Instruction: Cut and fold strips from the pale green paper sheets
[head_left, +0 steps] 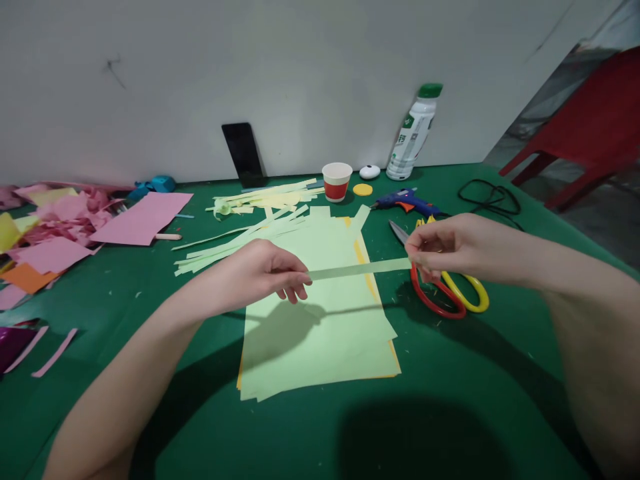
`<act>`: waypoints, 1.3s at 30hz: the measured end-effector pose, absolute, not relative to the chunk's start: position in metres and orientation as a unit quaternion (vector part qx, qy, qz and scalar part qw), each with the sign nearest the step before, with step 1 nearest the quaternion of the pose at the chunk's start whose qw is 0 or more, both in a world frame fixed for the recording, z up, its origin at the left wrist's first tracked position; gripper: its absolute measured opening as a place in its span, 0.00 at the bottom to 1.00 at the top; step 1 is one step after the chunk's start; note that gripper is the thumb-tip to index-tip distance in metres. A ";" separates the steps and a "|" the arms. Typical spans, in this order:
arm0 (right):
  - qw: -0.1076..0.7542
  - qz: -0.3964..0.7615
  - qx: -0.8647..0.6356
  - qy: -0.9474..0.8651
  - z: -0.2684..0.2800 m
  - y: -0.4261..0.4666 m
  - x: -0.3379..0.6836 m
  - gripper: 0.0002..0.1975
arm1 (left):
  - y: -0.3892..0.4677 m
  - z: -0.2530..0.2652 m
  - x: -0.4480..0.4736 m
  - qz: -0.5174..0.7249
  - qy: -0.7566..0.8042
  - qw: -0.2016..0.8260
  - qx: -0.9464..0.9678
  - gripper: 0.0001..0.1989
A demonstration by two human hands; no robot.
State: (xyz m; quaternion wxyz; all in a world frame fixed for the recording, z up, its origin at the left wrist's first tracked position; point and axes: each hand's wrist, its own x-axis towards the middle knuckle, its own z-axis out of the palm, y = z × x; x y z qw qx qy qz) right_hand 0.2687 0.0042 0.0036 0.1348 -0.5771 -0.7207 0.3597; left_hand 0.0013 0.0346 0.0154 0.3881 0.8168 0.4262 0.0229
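Note:
A narrow pale green paper strip [360, 269] is stretched between my two hands, above a stack of pale green paper sheets [320, 353] with orange edges showing beneath. My left hand [273, 272] pinches the strip's left end between thumb and fingers. At the other end, my right hand [440, 247] is closed on the strip. Scissors [440, 300] with red and yellow handles lie on the table just under my right hand, their middle partly hidden by it. More cut green strips [235, 243] lie in a loose bundle beyond my left hand.
Along the wall stand a black phone [243, 153], a red and white paper cup [337, 182] and a leaning bottle [414, 137]. A blue glue gun [405, 200] with a black cord lies behind the scissors. Pink paper pieces [145, 217] cover the left side. A red chair [595, 127] stands beyond the table.

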 end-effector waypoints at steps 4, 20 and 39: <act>0.107 0.186 -0.644 -0.734 0.003 0.006 0.269 0.07 | 0.038 0.012 0.001 0.029 0.439 0.376 0.816 0.11; 0.274 0.132 -0.471 -0.828 -0.030 -0.019 0.190 0.05 | 0.017 -0.009 0.021 0.072 0.367 0.405 0.834 0.12; 0.249 0.261 -0.471 -0.805 -0.024 -0.016 0.194 0.03 | 0.010 -0.006 0.022 0.071 0.363 0.331 0.868 0.13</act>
